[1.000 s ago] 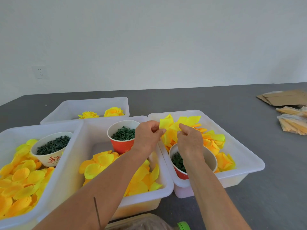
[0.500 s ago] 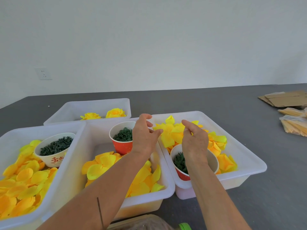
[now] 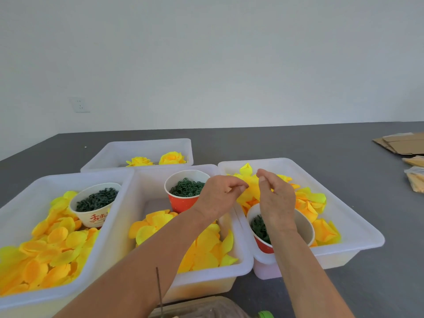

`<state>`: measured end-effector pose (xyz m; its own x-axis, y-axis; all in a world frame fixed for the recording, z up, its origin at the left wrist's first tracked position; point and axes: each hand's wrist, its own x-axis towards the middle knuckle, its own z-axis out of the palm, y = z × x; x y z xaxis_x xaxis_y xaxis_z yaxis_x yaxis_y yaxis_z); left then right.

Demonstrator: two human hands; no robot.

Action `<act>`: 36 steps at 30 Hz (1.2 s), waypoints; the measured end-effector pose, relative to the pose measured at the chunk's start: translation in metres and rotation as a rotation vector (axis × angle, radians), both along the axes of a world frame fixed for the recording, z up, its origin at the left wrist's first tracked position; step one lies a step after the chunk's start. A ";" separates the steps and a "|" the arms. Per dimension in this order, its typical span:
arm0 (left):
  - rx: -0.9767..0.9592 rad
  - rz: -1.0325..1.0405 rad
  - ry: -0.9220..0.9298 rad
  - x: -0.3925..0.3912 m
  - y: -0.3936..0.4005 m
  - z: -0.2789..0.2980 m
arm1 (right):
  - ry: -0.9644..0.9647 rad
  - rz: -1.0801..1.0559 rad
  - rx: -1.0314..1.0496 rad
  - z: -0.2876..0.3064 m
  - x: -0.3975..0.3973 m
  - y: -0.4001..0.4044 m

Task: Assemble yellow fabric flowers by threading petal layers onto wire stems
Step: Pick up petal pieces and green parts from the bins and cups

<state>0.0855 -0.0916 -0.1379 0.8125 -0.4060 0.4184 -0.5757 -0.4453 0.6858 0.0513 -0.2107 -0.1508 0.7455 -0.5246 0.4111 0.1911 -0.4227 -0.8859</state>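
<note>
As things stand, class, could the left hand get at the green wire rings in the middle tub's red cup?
Probably yes: the left hand hovers beside the red cup, whose top is open.

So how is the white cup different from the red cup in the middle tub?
The white cup is wide and squat with red writing; the red cup is taller, narrower and dotted. The white cup sits among petals in the left tub, while the red cup stands on bare floor in the middle tub. Both hold dark green bits.
</note>
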 end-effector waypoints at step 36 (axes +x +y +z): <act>-0.004 0.725 -0.119 -0.062 0.222 0.021 | -0.052 0.726 -0.228 0.043 -0.003 0.100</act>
